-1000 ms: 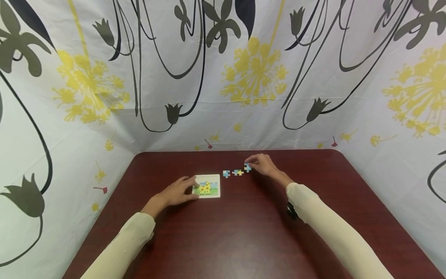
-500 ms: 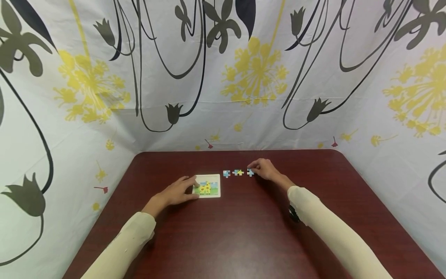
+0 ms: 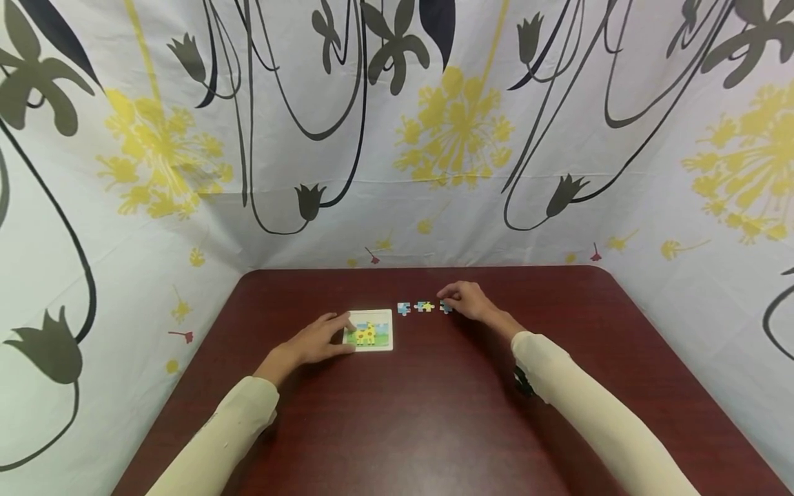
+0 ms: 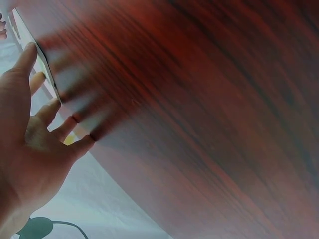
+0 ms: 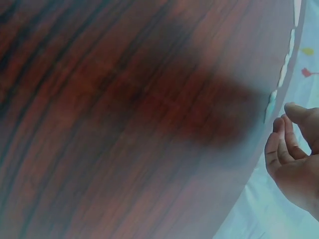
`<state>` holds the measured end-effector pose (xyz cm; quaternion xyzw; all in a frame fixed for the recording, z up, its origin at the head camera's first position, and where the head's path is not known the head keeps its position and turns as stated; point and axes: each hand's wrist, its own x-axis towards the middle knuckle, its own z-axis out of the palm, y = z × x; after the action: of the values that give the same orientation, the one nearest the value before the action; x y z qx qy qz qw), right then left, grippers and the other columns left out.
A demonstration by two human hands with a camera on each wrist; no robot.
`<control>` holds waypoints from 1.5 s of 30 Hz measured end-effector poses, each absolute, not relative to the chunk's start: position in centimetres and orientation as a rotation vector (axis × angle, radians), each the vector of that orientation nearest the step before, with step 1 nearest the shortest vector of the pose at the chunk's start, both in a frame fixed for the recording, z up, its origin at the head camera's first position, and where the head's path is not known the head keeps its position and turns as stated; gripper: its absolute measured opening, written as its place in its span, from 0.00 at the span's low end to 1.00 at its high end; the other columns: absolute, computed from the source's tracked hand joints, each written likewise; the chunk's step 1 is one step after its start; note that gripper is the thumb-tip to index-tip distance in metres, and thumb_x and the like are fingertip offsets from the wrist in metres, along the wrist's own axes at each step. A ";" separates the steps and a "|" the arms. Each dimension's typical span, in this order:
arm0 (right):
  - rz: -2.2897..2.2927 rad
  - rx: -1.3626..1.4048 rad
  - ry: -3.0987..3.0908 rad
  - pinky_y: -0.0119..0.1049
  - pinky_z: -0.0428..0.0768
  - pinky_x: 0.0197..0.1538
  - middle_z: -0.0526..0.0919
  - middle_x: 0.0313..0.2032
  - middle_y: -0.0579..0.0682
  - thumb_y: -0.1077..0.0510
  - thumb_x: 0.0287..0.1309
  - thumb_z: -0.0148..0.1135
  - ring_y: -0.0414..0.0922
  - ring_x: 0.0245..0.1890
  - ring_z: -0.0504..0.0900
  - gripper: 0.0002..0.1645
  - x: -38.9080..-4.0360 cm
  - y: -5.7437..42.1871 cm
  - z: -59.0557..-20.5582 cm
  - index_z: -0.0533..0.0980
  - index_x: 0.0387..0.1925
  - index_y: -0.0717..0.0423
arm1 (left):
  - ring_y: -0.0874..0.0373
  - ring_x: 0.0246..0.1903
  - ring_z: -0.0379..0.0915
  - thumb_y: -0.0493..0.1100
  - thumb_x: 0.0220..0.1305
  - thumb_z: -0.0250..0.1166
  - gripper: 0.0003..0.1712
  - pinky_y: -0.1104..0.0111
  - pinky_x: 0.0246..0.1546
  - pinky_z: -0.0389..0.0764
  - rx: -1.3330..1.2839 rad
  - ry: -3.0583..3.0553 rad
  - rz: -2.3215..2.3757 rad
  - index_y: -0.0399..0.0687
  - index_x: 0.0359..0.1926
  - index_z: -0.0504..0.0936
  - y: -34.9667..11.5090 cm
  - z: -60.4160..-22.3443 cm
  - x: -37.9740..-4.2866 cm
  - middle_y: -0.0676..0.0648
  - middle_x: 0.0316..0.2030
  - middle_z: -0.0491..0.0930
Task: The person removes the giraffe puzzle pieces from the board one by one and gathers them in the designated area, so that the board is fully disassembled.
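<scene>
In the head view, my left hand [image 3: 316, 339] rests at the left side of a small white-framed jigsaw puzzle tray [image 3: 390, 332] with a giraffe picture. In the left wrist view, the thumb touches the tray's edge and several fingertips rest on the table. Three loose puzzle pieces lie in a row right of the tray: a blue one [image 3: 403, 308], a yellow-and-blue one [image 3: 425, 306], and a blue one [image 3: 446, 309] partly hidden by my right hand [image 3: 470, 300]. In the right wrist view, thumb and fingers sit just apart from the nearest piece [image 5: 269, 108], loosely bent and holding nothing.
The dark red wooden table [image 3: 409, 427] reaches back to a hanging white cloth [image 3: 347, 241] printed with flowers. The tray and pieces lie toward the table's far edge. A dark band [image 3: 523, 380] shows at the right wrist.
My right hand has brought the blue piece down toward me, set it at the row's right end, and let go, its fingers lifting slightly away. The left hand and tray have stayed put.
</scene>
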<state>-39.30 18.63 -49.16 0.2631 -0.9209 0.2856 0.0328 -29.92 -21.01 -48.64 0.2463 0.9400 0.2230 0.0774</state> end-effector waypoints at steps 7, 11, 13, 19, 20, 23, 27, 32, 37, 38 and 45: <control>0.883 0.901 -2.802 0.46 0.84 0.44 0.88 0.48 0.58 0.65 0.69 0.65 0.53 0.44 0.88 0.10 -38.9 15.9 -48.2 0.86 0.48 0.61 | 0.38 0.76 0.54 0.60 0.69 0.69 0.27 0.38 0.67 0.65 0.662 2.837 0.657 0.56 0.63 0.76 -21.2 -48.8 -30.2 0.41 0.77 0.61; 0.888 0.950 -2.799 0.46 0.84 0.46 0.88 0.46 0.57 0.65 0.68 0.66 0.53 0.44 0.87 0.10 -38.6 14.0 -48.0 0.86 0.48 0.61 | 0.41 0.73 0.59 0.62 0.67 0.70 0.29 0.42 0.63 0.70 0.640 2.845 0.673 0.52 0.60 0.74 -21.3 -49.0 -30.4 0.41 0.72 0.67; 0.903 0.979 -2.801 0.47 0.84 0.48 0.88 0.46 0.57 0.65 0.69 0.66 0.53 0.45 0.88 0.10 -38.4 13.0 -47.9 0.86 0.49 0.62 | 0.43 0.71 0.62 0.62 0.67 0.70 0.31 0.44 0.61 0.72 0.638 2.850 0.679 0.50 0.60 0.73 -21.4 -49.0 -30.4 0.42 0.68 0.69; 0.931 1.055 -2.813 0.46 0.84 0.51 0.88 0.48 0.56 0.64 0.70 0.65 0.54 0.48 0.87 0.12 -37.7 10.0 -48.0 0.85 0.52 0.61 | 0.48 0.66 0.66 0.63 0.66 0.71 0.42 0.47 0.60 0.72 0.621 2.855 0.682 0.47 0.72 0.68 -21.5 -49.0 -30.4 0.44 0.62 0.71; 0.942 1.065 -2.818 0.45 0.84 0.51 0.88 0.48 0.56 0.64 0.70 0.65 0.53 0.48 0.87 0.12 -37.6 9.5 -48.1 0.85 0.52 0.60 | 0.48 0.65 0.66 0.63 0.66 0.71 0.44 0.47 0.60 0.72 0.619 2.853 0.682 0.46 0.73 0.67 -21.5 -49.0 -30.4 0.44 0.62 0.71; 0.973 1.101 -2.827 0.43 0.84 0.48 0.88 0.47 0.55 0.63 0.71 0.65 0.53 0.48 0.87 0.13 -37.3 8.1 -48.1 0.84 0.53 0.60 | 0.48 0.65 0.66 0.63 0.66 0.71 0.45 0.47 0.61 0.72 0.602 2.851 0.673 0.47 0.74 0.66 -21.4 -48.9 -30.5 0.43 0.64 0.70; 1.016 1.164 -2.814 0.40 0.85 0.46 0.87 0.47 0.56 0.64 0.71 0.65 0.52 0.47 0.87 0.13 -37.0 6.4 -48.1 0.84 0.54 0.62 | 0.46 0.69 0.64 0.64 0.66 0.70 0.46 0.46 0.62 0.71 0.580 2.849 0.667 0.47 0.76 0.66 -21.3 -48.9 -30.5 0.41 0.68 0.68; 1.004 1.206 -2.803 0.38 0.85 0.47 0.88 0.47 0.56 0.63 0.71 0.65 0.50 0.46 0.88 0.13 -36.7 4.7 -48.2 0.84 0.53 0.62 | 0.44 0.70 0.64 0.64 0.66 0.70 0.47 0.45 0.63 0.71 0.582 2.843 0.665 0.47 0.76 0.65 -21.2 -48.8 -30.6 0.39 0.70 0.67; 1.006 1.205 -2.836 0.38 0.85 0.48 0.88 0.47 0.55 0.62 0.71 0.65 0.49 0.46 0.88 0.13 -36.3 3.4 -48.3 0.85 0.53 0.61 | 0.45 0.71 0.63 0.64 0.66 0.70 0.48 0.46 0.64 0.71 0.592 2.841 0.664 0.47 0.78 0.64 -21.1 -48.8 -30.6 0.44 0.65 0.70; 1.004 1.199 -2.847 0.37 0.85 0.48 0.88 0.47 0.55 0.61 0.71 0.65 0.49 0.47 0.88 0.13 -36.3 3.1 -48.4 0.85 0.53 0.60 | 0.45 0.72 0.62 0.64 0.67 0.70 0.48 0.46 0.64 0.70 0.595 2.839 0.660 0.47 0.78 0.63 -21.1 -48.8 -30.6 0.45 0.64 0.71; 0.964 1.176 -2.892 0.34 0.84 0.45 0.89 0.46 0.53 0.58 0.70 0.67 0.45 0.43 0.88 0.14 -35.9 1.9 -48.6 0.85 0.53 0.59 | 0.45 0.72 0.61 0.64 0.68 0.69 0.48 0.46 0.63 0.71 0.603 2.820 0.644 0.47 0.78 0.62 -21.1 -48.7 -30.5 0.46 0.64 0.71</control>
<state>-35.86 1.94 -48.62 0.3592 -0.8834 0.2944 -0.0630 -30.52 -21.09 -48.71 0.2031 0.9502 0.2172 0.0934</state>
